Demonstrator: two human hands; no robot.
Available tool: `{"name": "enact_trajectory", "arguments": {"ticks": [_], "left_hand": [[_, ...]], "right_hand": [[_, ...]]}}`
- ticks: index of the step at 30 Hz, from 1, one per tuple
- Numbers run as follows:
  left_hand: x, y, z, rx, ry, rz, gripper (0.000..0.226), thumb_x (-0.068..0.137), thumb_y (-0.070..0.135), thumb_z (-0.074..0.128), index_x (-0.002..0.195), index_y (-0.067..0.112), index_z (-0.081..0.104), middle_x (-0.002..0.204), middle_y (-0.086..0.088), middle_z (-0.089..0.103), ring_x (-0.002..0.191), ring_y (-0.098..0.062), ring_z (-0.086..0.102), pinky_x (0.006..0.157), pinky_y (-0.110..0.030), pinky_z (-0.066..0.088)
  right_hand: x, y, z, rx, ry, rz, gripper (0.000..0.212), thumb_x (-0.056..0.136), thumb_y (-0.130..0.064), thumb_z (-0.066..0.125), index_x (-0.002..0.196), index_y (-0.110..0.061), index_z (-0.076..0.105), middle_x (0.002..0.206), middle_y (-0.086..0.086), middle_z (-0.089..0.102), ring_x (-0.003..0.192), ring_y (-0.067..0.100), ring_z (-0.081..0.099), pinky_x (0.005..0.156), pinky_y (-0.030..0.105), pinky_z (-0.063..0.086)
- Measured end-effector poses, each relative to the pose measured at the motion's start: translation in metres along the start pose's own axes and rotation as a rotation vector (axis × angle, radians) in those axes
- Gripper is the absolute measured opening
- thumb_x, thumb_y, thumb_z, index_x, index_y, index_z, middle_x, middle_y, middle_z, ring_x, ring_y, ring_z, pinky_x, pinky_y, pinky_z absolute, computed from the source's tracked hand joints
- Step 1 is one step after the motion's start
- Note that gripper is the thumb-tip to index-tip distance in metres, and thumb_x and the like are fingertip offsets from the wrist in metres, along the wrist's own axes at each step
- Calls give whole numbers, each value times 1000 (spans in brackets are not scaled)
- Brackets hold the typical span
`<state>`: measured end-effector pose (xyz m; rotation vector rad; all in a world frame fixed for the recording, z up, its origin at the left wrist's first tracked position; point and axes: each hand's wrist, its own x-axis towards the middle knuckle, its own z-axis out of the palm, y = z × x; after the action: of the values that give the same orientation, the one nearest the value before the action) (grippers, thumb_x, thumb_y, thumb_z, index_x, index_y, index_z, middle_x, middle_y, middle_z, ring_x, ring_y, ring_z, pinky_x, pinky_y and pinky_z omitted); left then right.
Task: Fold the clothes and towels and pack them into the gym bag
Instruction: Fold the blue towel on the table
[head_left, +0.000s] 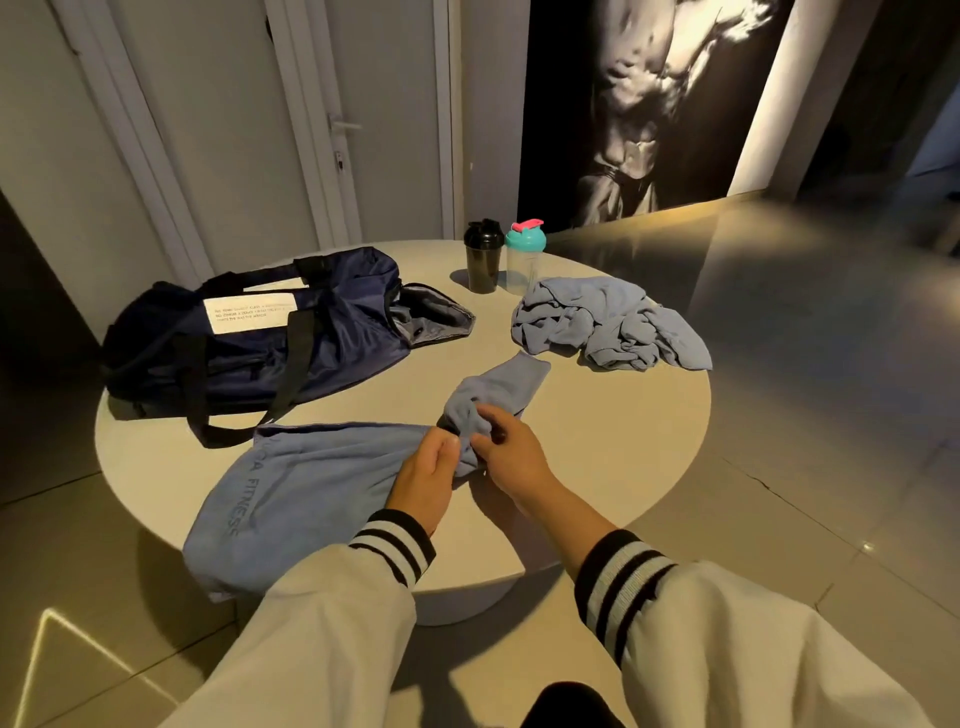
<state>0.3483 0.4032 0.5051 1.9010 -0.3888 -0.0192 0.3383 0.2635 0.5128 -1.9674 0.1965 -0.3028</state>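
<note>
two hands meet on one blue towel (291, 478). the left hand (423, 470) pinches a bunched fold of it, and the right hand (514, 452), just beside it, curls its fingers round the same twisted middle. from the grip, the wide lettered part spreads left and droops over the near edge of the round table (613, 431); a narrower tail runs away beyond the grip. to do this step well, i judge the bunch needs undoing first: slide the hands apart along one hem to find two corners, draw the drooping part up onto the top, lay it flat, then fold edge to edge. folding over the twist would likely give a lumpy bundle.

the navy gym bag (244, 353) lies beyond and left of the grip, its nearer end gaping open. only grey lining shows there, and the rest of its inside is hidden. a crumpled blue cloth (608, 322) lies beyond and right, with a black shaker bottle (483, 260) and a teal-lidded clear shaker (523, 260) farther off; the clear one looks empty.
</note>
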Motion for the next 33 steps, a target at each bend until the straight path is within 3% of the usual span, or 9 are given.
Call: {"name": "enact_trajectory", "arguments": {"ticks": [4,7,10,14,19,23,27,31,33], "left_hand": [[-1,-4,2,265,-164,-13,41,107,37,31,139,25,52,130,3,59,122,-18,53,100,-32,44],[0,-7,4,576,-265,66,39,107,33,29,137,23,52,157,2,38,146,-17,31,121,-34,20],[-5,-4,5,632,-243,109,21,104,37,33,108,28,51,144,4,51,140,-18,40,124,-39,11],[-10,-7,-1,789,-243,23,50,105,48,23,154,39,23,165,3,20,153,-18,13,124,-46,0],[-8,-10,-17,1004,-235,-195,65,101,58,18,159,35,2,167,5,-9,154,-20,-8,121,-57,-5],[-4,-9,-36,996,-180,-277,69,98,63,27,159,35,8,168,5,-4,154,-22,-4,120,-59,-3],[-1,-11,-48,963,-42,-375,65,97,59,38,156,34,23,168,0,0,154,-27,-2,119,-60,-3],[-20,-2,-16,958,-70,177,44,100,35,45,144,28,47,155,-1,37,142,-24,29,121,-46,15],[-29,3,0,875,-185,246,44,104,37,39,146,27,46,152,1,44,139,-23,36,119,-40,24]], "right_hand": [[-9,-4,-13,-23,218,-72,23,84,12,48,99,8,65,79,18,53,61,10,32,60,33,31],[-22,-3,-31,-110,279,21,31,91,7,47,114,-3,64,105,4,39,84,10,37,79,31,36],[-42,6,-50,-170,324,67,29,97,1,46,119,-9,60,113,1,35,86,8,43,89,30,44],[-65,21,-52,-528,348,75,25,92,-4,51,114,-13,60,114,7,39,98,30,44,85,38,44],[-75,13,-40,-782,227,199,33,93,-19,49,125,-17,56,146,13,30,126,37,29,100,41,27],[-80,14,-40,-747,30,101,55,97,-33,45,150,-31,33,159,4,23,140,32,28,104,45,23],[-91,26,-38,-839,50,-17,48,101,-50,36,147,-36,39,148,-2,39,135,27,30,100,42,22],[-91,16,-26,-857,89,37,41,103,-46,33,140,-30,45,125,7,43,123,31,36,93,43,23],[-89,13,-22,-862,81,-14,37,103,-34,38,140,-30,46,118,7,47,117,32,41,84,40,21]]}}
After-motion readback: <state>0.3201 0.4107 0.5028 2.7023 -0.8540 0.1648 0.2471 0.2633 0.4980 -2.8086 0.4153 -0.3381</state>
